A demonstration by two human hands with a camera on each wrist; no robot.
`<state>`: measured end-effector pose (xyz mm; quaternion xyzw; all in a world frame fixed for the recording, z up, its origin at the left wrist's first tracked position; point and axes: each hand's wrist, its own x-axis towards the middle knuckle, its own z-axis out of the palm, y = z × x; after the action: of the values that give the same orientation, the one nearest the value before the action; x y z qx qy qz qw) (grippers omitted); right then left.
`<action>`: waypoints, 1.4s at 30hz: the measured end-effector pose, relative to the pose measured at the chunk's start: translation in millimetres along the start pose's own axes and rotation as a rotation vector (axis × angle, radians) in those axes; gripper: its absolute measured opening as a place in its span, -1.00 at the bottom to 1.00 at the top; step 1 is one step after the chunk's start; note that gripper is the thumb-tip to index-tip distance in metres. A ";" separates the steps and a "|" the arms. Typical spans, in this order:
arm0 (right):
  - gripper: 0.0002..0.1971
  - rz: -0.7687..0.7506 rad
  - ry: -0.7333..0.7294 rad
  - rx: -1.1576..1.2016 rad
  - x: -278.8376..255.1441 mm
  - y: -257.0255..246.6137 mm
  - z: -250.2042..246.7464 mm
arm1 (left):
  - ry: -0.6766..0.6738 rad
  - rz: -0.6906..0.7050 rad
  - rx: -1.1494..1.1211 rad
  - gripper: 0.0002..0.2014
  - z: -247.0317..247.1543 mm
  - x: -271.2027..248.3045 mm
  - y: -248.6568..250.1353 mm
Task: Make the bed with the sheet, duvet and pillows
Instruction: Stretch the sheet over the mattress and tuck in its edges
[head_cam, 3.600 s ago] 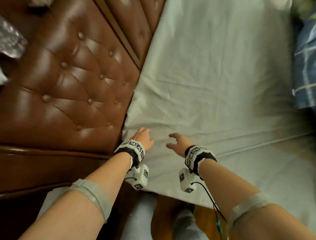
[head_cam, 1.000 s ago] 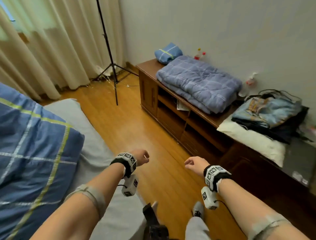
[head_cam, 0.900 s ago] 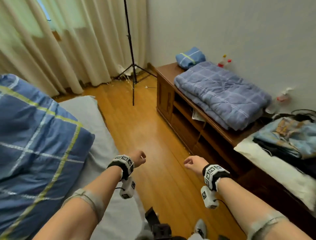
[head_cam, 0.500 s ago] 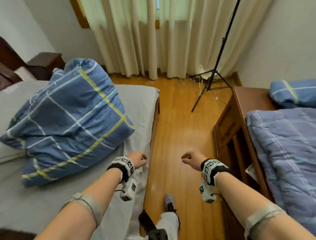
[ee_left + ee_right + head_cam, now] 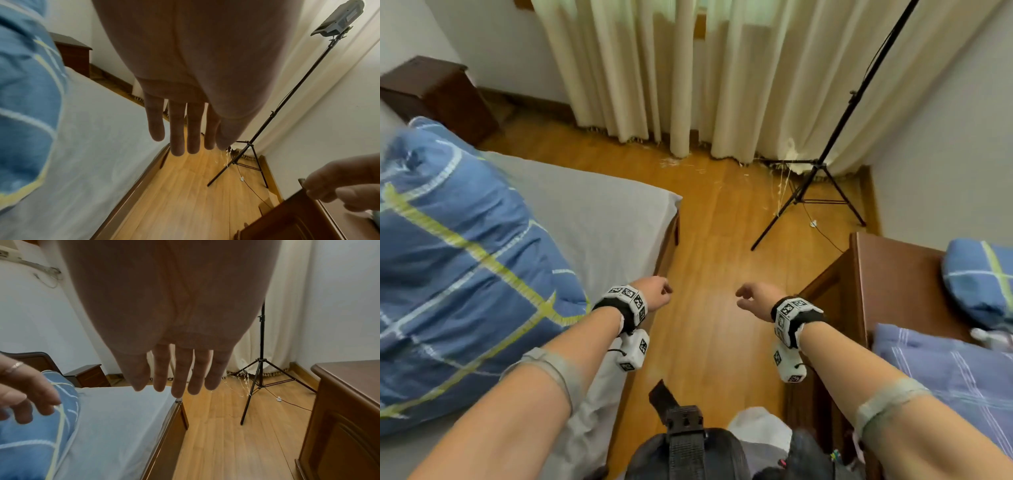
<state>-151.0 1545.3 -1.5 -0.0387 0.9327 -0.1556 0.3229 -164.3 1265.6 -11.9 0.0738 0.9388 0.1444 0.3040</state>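
Between bed (image 5: 599, 219) and cabinet (image 5: 893, 274), both grips loose and empty, tripod (image 5: 822, 171) ahead, blue pillow (image 5: 458, 257) left.

The bed (image 5: 667, 236), at left, carried a pale grey sheet (image 5: 599, 219) spread flat to its far corner; 1 blue plaid pillow (image 5: 458, 267) lay on the sheet at the near left. The wooden cabinet (image 5: 887, 274), at right, bore a folded lilac duvet (image 5: 955, 377) near and a 2nd blue plaid pillow (image 5: 979, 277) beyond it. The wooden floor (image 5: 715, 274) between them carried a black tripod (image 5: 811, 192) at far right, and a dark nightstand (image 5: 438, 92) at far left.
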 end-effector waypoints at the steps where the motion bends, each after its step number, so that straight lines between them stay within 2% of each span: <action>1: -0.61 -0.004 -0.016 -0.001 26.2 8.1 -16.4 | 0.012 0.003 0.001 -0.66 -15.0 24.8 7.9; 5: -0.61 -0.057 -0.083 -0.043 145.8 29.6 -82.2 | 0.041 -0.087 -0.037 -0.66 -68.9 119.9 19.0; 8: -0.62 -0.145 -0.097 -0.091 247.0 33.4 -143.7 | 0.077 -0.225 -0.102 -0.67 -110.1 187.6 9.5; 11: -0.64 -0.248 -0.133 -0.166 332.2 22.3 -211.1 | 0.107 -0.404 -0.199 -0.66 -145.8 226.9 1.3; 16: -0.63 -0.439 -0.208 -0.381 439.2 -42.5 -310.2 | 0.216 -0.640 -0.408 -0.66 -193.2 265.1 -10.6; 20: -0.63 -0.588 -0.277 -0.473 515.4 -106.2 -360.6 | 0.272 -0.780 -0.539 -0.66 -222.8 302.1 -27.9; 27: -0.61 -0.658 -0.288 -0.550 643.1 -171.1 -427.0 | 0.295 -0.908 -0.646 -0.65 -272.7 406.5 -66.8; 30: -0.52 -0.653 -0.378 -0.629 683.0 -182.9 -428.2 | 0.259 -0.941 -0.683 -0.57 -285.5 436.4 -59.1; 33: -0.41 -0.668 -0.462 -0.733 722.7 -198.5 -403.6 | 0.228 -1.009 -0.743 -0.46 -277.0 463.2 -62.1; 39: -0.27 -0.740 -0.609 -1.012 820.4 -207.2 -293.2 | 0.137 -1.247 -0.824 -0.35 -215.3 528.3 -91.3; 42: -0.22 -0.754 -0.647 -1.050 870.2 -194.4 -232.2 | 0.070 -1.304 -0.890 -0.38 -170.6 576.7 -112.6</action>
<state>-985.3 1272.1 -281.4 -0.5522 0.6653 0.2315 0.4459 -734.9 1250.8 -232.4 -0.6246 0.6556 0.3016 0.2985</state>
